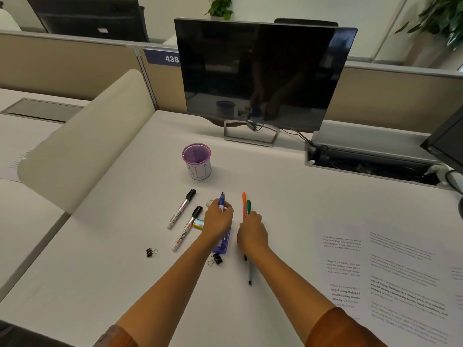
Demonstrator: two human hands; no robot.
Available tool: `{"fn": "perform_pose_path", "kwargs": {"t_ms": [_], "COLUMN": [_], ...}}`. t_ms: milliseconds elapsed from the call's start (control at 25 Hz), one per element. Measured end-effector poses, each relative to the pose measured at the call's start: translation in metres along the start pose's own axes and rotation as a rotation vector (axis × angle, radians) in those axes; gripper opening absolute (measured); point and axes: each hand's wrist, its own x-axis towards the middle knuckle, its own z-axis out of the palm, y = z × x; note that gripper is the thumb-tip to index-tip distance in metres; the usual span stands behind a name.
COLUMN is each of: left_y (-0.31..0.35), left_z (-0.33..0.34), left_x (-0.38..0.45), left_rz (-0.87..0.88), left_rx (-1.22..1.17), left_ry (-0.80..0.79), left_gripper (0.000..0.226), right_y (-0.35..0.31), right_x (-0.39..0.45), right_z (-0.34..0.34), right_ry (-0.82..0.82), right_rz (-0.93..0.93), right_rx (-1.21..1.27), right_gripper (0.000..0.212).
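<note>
Left hand (pixel 218 220) holds one blue marker (pixel 221 200); right hand (pixel 251 232), two pens (pixel 243 202).

Single head-worn wide-angle view — forward and down, close over left hand (pixel 218 219) and right hand (pixel 251 232), monitor (pixel 255 71) beyond

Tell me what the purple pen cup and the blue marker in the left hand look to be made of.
The pen cup: probably metal mesh, purple-coated, matt; fine holes show through its wall, and a white paper sheet wraps the lower part. The blue marker, gripped by the left hand: likely plastic, smooth with a slight sheen on the cap.
</note>
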Motion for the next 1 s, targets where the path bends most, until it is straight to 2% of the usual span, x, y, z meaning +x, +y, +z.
{"fn": "perform_pose_path", "kwargs": {"t_ms": [160,360,440,600,800,880,1000], "left_y": [0.004,0.005,0.005,0.006,0.001,-0.004,-0.001], "left_z": [0.007,0.009,0.009,0.010,0.015,0.022,0.032], "left_x": [-0.004,-0.012,-0.016,-0.019,-0.027,-0.036,-0.049], "left_rz": [-0.020,-0.057,-0.076,-0.087,-0.111,-0.215,-0.436], "left_rx": [0.034,0.017,-0.012,0.016,0.039,-0.003,-0.250], "left_ry": [-0.027,-0.060,-0.079,-0.080,-0.052,-0.092,-0.177], "left_gripper": [0.013,0.016,0.010,0.020,0.025,0.034,0.058], "right_y": [0.013,0.010,0.011,0.015,0.013,0.017,0.017], "right_x": [-0.009,-0.011,-0.014,-0.017,0.000,0.004,-0.004], "right_z": [0.012,0.012,0.013,0.009,-0.038,-0.057,-0.074], "right_ry": [0.085,0.121,0.115,0.051,-0.203,-0.245,-0.278], "right_rz": [-0.119,-0.119,-0.139,-0.125,0.065,0.054,-0.021], "right_rx": [-0.134,-0.148,-0.191,-0.220,0.111,0.178,0.300], "right_gripper": [0.029,0.028,0.027,0.028,0.035,0.032,0.036]}}
